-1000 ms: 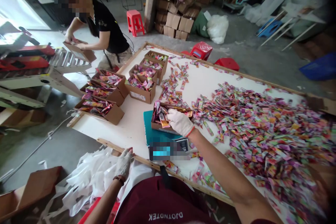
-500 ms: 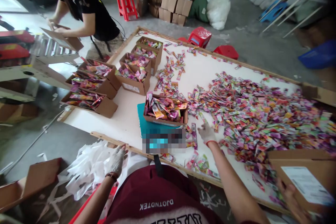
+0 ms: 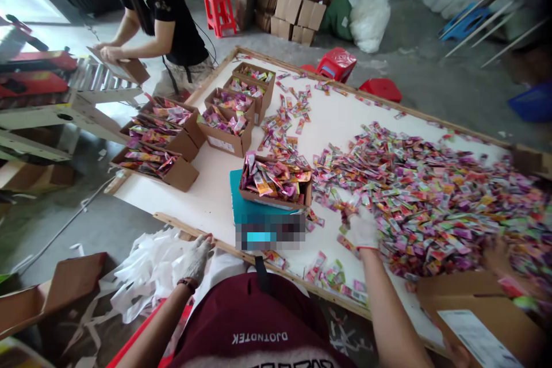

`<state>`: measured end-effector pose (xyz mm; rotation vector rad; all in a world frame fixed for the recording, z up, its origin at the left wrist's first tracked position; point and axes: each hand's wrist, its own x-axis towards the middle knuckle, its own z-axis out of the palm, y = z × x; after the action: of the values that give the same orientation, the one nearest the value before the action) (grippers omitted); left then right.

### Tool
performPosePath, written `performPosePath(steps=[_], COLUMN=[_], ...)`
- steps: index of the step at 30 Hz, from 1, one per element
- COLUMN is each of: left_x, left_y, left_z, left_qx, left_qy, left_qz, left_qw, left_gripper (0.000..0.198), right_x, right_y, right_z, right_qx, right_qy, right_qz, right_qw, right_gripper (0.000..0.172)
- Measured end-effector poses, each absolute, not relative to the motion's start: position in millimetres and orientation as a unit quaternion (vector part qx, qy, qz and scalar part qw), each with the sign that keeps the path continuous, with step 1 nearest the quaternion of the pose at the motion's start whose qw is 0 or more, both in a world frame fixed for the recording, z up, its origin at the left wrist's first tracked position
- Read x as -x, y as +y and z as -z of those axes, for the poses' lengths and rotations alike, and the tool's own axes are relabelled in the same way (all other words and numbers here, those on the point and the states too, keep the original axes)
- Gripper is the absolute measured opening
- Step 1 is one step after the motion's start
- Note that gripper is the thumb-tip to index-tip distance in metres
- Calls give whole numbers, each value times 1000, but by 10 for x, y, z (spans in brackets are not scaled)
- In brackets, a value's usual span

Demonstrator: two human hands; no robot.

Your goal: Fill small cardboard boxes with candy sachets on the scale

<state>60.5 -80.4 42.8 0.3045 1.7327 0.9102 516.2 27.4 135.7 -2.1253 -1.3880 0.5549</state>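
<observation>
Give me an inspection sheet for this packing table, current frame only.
Surface: white table with wooden rim, right half buried.
Job's things: loose pile of colourful sachets; open carton heaped with sachets on a teal scale.
Clutter: six filled cartons at far-left corner; stray sachets along near edge; labelled box lower right.
Hands: right hand gloved, at the pile's edge, grip unclear; left hand gloved, flat on white bags.
Cables: one cable across the floor, left.
Surroundings: co-worker holding a carton at a roller conveyor; red stools; stacked cartons.
</observation>
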Motion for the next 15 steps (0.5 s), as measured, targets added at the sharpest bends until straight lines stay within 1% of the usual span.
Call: performPosePath(steps=[4, 5, 7, 9, 11, 13, 15], left_x=[-680, -686, -674, -637, -585, -535, -504], left_y=[-791, -786, -782, -794, -826, -871, -916], left_z=[-421, -425, -427, -419, -411, -412, -424], left_qx=[-112, -112, -118, -122, -121, -116, -112], left_qy=[732, 729, 723, 720, 722, 725, 729], left_qz=[-381, -382, -387, -397, -406, -408, -403], left_qw=[553, 556, 561, 556, 547, 543, 542], left_gripper=[54, 54, 57, 60, 61, 60, 60], right_x=[-4843, -4687, -4376, -4161, -4103, -4198, -4387], right_y=[574, 634, 725, 773, 769, 720, 642], right_z=[-1915, -2046, -2240, -2323, -2314, -2268, -2233], right_qx=[745, 725, 680, 623, 580, 592, 644], right_qy=[-536, -560, -626, -692, -715, -675, -585], right_qz=[-194, -195, -201, -218, -242, -274, -309], right_qw=[347, 350, 323, 294, 306, 345, 384], right_gripper=[35, 33, 28, 26, 28, 31, 36])
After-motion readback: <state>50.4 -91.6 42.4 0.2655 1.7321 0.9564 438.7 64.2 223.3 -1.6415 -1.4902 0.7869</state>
